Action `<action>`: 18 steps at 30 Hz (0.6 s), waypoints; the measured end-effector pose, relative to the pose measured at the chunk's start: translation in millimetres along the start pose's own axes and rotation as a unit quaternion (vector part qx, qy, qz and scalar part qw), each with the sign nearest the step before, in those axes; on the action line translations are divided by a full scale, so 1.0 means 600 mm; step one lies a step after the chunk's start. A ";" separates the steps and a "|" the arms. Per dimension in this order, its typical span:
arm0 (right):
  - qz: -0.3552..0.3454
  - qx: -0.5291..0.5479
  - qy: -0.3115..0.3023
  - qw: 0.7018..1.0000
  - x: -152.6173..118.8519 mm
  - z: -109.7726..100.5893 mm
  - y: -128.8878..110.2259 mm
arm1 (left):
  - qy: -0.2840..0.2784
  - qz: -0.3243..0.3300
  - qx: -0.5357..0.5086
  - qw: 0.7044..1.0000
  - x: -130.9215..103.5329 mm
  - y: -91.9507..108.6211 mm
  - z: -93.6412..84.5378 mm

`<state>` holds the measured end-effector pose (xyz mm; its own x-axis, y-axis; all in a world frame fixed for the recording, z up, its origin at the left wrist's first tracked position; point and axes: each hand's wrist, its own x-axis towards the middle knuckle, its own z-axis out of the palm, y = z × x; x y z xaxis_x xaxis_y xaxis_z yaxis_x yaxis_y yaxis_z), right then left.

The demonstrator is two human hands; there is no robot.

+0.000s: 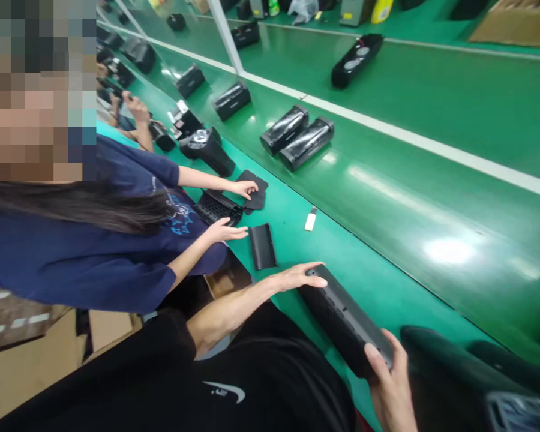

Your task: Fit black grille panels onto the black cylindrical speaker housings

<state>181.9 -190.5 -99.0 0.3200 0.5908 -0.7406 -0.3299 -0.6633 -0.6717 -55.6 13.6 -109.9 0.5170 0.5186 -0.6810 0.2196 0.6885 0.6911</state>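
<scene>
A long black speaker housing (pixel 348 318) with slots along one edge is held at a slant over the green bench. My left hand (pixel 297 277) grips its far end, thumb on the top face and fingers over the end. Around its near end my right hand (pixel 390 369) is closed, thumb on the near side and fingers on the far side. The underside is hidden. Left of my left hand, a black curved cover (pixel 263 246) lies on the bench.
A co-worker in a dark blue shirt (pixel 117 240) sits at left, hands near an open black case (pixel 218 207) and black sheets (pixel 254 191). A white-handled tool (pixel 310 221) lies ahead. Two wrapped black units (pixel 306 141) stand on the green conveyor (pixel 414 174).
</scene>
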 end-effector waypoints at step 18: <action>0.182 0.160 -0.041 0.969 -0.008 0.016 -0.032 | -0.015 -0.038 0.015 0.999 0.016 0.031 -0.013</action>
<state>178.0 -176.5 -82.8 0.0642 0.3871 -0.9198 -0.6704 -0.6660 -0.3271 -52.9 35.2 -105.8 0.5216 0.4504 -0.7246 0.2840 0.7092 0.6452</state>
